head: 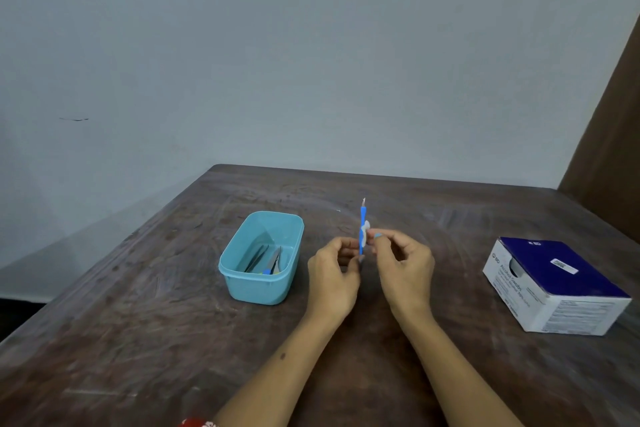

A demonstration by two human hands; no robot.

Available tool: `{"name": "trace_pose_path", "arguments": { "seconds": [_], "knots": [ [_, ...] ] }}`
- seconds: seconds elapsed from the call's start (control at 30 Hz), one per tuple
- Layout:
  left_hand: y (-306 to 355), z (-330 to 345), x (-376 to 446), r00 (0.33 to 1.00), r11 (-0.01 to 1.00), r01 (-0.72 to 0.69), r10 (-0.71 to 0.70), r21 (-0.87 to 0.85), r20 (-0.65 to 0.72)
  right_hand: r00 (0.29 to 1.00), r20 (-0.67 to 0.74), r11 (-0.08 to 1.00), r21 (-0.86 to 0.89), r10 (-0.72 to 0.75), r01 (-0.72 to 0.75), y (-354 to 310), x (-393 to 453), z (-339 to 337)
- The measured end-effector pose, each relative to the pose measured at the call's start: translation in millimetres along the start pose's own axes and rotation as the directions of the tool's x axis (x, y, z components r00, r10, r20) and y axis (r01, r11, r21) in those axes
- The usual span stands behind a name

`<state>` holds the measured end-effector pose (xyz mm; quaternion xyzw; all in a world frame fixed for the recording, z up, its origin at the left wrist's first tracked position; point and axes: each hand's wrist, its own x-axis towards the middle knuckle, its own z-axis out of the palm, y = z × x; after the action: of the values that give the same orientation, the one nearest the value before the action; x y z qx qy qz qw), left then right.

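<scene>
A thin blue-handled tool [362,218] with a small metal tip stands upright above the middle of the table. My left hand [334,270] pinches its lower end. My right hand [403,262] pinches a small white swab [365,229] against the handle's right side. Both hands hover over the brown table [173,340].
A light blue plastic tub [259,288] sits to the left of my hands and holds several metal tools [268,258]. A white and dark blue carton of alcohol swabs [554,284] lies near the right edge. A grey wall stands behind the table.
</scene>
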<state>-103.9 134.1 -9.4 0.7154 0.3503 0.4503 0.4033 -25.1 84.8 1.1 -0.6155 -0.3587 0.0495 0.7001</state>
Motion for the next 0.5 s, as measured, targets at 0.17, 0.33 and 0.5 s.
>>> {"name": "trace_pose_path", "arguments": {
  "seconds": [0.17,0.33,0.5],
  "knots": [
    [-1.9,-2.0,0.5,1.0,1.0,-0.008,0.008,0.012,0.006,1.0,0.018,1.0,-0.01,-0.009,0.009,4.2,-2.7,3.5],
    [-1.7,-1.7,-0.4,0.999,0.998,-0.041,0.04,0.048,0.018,0.999,0.044,0.998,-0.045,-0.03,0.032,8.3,-3.9,4.5],
    [-1.9,-2.5,-0.8,0.992,0.99,-0.085,0.073,0.109,0.106,0.995,-0.062,0.995,-0.072,-0.079,0.074,11.8,0.1,3.4]
  ]
}}
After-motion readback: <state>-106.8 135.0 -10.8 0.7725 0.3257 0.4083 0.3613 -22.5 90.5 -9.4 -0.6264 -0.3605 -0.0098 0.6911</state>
